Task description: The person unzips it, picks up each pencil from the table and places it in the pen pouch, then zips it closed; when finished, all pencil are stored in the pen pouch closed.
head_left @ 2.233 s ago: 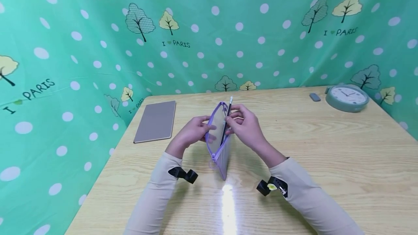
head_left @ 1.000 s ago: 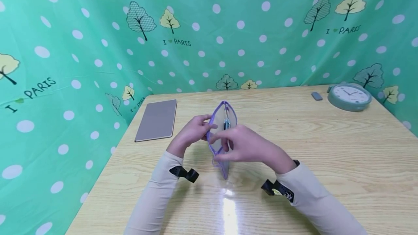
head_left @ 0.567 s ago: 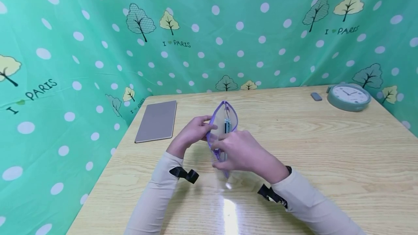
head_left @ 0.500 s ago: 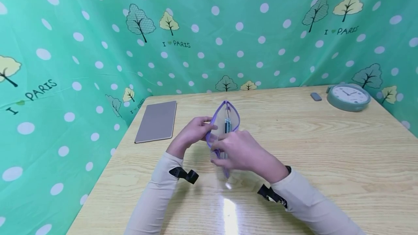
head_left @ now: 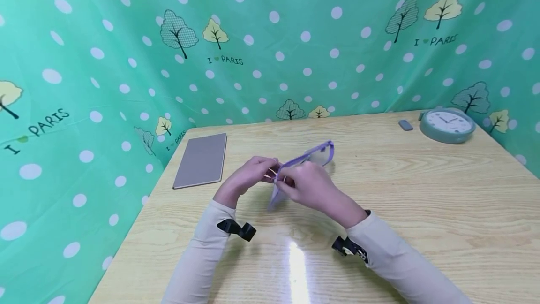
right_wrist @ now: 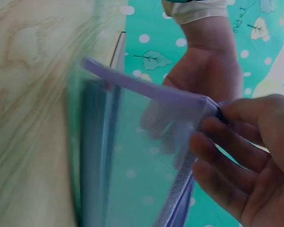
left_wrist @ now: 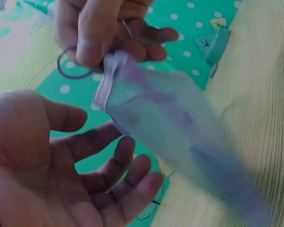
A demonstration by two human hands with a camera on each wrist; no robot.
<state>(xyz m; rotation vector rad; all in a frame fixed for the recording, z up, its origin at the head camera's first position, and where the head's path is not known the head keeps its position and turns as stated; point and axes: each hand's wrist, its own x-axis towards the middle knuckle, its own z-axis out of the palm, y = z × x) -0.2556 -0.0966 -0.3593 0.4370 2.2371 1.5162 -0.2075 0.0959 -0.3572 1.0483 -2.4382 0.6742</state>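
A see-through mesh zipper pouch (head_left: 324, 155) with purple edging hangs tilted over the table, its far end swung to the right. My right hand (head_left: 310, 183) pinches its near corner at the zipper end, where a purple ring (left_wrist: 66, 74) dangles. Dark bluish pens (right_wrist: 95, 146) show through the mesh, blurred. Just left of that corner is my left hand (head_left: 250, 176), its palm turned toward the pouch. The left fingers (left_wrist: 125, 147) are spread and loosely bent, right at the pouch's edge, holding nothing.
A grey notebook (head_left: 201, 161) lies on the wooden table (head_left: 401, 191) at the left. At the back right stand a round green-rimmed clock (head_left: 448, 126) and a small grey block (head_left: 405, 125). A green dotted curtain (head_left: 261, 83) hangs behind.
The right hand first let a pencil down into the pouch, then moved to its near corner. The left hand has let go, and the pouch has swung rightward, its mouth narrower.
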